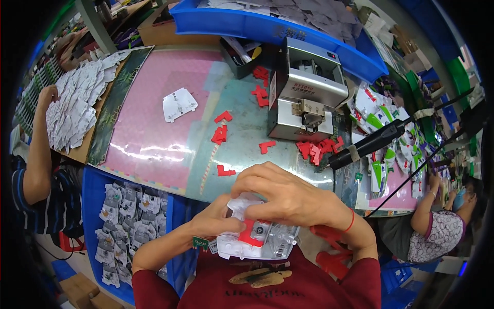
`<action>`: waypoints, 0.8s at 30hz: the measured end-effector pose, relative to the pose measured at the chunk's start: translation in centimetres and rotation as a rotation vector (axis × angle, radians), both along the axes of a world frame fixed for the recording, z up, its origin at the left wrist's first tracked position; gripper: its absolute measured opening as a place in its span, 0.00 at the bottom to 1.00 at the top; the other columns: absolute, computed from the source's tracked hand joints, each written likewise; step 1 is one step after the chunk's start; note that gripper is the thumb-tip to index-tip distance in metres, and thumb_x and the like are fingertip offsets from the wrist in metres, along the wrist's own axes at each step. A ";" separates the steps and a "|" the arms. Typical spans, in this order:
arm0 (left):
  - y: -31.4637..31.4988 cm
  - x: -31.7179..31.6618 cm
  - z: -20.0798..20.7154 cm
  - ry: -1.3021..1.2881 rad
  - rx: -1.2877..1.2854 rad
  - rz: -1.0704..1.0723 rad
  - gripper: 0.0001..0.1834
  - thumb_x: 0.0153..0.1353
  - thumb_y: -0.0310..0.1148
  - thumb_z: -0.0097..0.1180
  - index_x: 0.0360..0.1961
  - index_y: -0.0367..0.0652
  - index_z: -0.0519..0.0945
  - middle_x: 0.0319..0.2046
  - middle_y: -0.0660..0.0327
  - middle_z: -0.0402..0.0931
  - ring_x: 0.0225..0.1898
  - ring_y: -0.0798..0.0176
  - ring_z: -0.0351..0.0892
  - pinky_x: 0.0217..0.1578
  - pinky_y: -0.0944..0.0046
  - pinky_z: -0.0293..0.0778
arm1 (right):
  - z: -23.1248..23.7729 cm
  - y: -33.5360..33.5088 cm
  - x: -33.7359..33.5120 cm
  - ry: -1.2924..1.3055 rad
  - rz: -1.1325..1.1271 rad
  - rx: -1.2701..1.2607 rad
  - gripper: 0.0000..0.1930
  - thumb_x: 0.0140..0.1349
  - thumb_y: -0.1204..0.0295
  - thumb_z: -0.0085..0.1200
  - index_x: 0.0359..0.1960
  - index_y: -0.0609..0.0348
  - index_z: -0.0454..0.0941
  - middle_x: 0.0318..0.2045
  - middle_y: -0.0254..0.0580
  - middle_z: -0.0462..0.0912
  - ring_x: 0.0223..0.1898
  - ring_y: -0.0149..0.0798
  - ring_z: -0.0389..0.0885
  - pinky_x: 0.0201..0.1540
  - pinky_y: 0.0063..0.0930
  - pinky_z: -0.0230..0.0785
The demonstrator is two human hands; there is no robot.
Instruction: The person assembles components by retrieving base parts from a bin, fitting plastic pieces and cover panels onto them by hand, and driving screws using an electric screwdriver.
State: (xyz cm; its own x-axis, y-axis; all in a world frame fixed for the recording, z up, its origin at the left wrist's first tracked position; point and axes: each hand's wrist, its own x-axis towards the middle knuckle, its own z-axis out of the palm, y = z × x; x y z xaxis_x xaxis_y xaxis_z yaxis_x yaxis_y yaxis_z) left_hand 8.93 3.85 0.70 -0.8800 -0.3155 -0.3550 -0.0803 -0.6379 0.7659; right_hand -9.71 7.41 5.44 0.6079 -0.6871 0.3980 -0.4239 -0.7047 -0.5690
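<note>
Close to my chest I hold a translucent white plastic housing (275, 246), its inside facing up. My left hand (216, 219) is closed on its left side, with the thumb pressed on a red plastic piece (249, 236) lying inside. From above, my right hand (288, 195) curls over the far edge of the housing, its thumb bent inward; some fingertips are hidden. A small green circuit board (200, 242) hangs beside the housing, below my left wrist. Several loose red L-shaped pieces (267, 147) are scattered on the table beyond my hands.
A silver screw-feeder machine (307, 92) stands at the table's far side, beside a black electric screwdriver (368, 144). One flat white part (179, 104) lies on the pink mat (154, 123). A blue bin (95, 206) of white housings is at left. Co-workers sit on both sides.
</note>
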 end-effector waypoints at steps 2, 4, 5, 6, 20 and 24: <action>-0.3 0.3 -0.7 0.010 -0.007 -0.017 0.22 0.41 0.21 0.51 0.43 0.34 0.68 0.31 0.66 0.69 0.33 0.75 0.69 0.32 0.73 0.65 | -0.2 -0.4 0.1 0.022 0.028 0.069 0.08 0.38 0.74 0.55 0.22 0.58 0.70 0.40 0.44 0.70 0.44 0.47 0.68 0.43 0.36 0.61; -0.5 0.6 -1.4 0.016 -0.020 -0.018 0.23 0.41 0.22 0.51 0.43 0.35 0.68 0.31 0.66 0.69 0.33 0.75 0.69 0.33 0.73 0.65 | -0.2 -0.8 0.5 0.057 0.028 0.049 0.06 0.40 0.74 0.53 0.21 0.59 0.71 0.38 0.43 0.70 0.43 0.44 0.68 0.42 0.34 0.61; -0.6 0.7 -1.8 0.021 0.016 -0.024 0.22 0.42 0.22 0.51 0.43 0.35 0.68 0.31 0.66 0.69 0.34 0.75 0.68 0.33 0.72 0.65 | -0.2 -1.1 0.8 0.086 0.017 0.033 0.05 0.42 0.73 0.52 0.21 0.60 0.72 0.37 0.42 0.70 0.41 0.42 0.68 0.40 0.31 0.61; -0.6 0.9 -2.1 0.027 0.051 -0.028 0.22 0.42 0.23 0.51 0.43 0.35 0.68 0.31 0.65 0.69 0.35 0.75 0.68 0.34 0.72 0.65 | -0.4 -1.5 1.1 0.088 0.041 0.021 0.05 0.42 0.73 0.52 0.21 0.60 0.72 0.37 0.42 0.70 0.41 0.42 0.68 0.40 0.31 0.61; 0.7 3.3 -5.0 0.092 0.146 0.222 0.23 0.43 0.23 0.50 0.45 0.31 0.70 0.38 0.59 0.74 0.39 0.69 0.72 0.41 0.69 0.68 | -6.1 -21.9 4.0 0.139 -0.443 -0.032 0.16 0.45 0.75 0.56 0.39 0.56 0.76 0.36 0.43 0.73 0.37 0.41 0.73 0.41 0.32 0.66; 0.8 3.2 -5.0 0.109 0.177 0.225 0.23 0.44 0.24 0.51 0.46 0.31 0.69 0.39 0.58 0.74 0.39 0.69 0.72 0.42 0.69 0.67 | -8.3 -24.3 4.9 0.301 -0.515 -0.085 0.16 0.42 0.74 0.57 0.37 0.56 0.77 0.34 0.44 0.72 0.39 0.45 0.72 0.43 0.34 0.64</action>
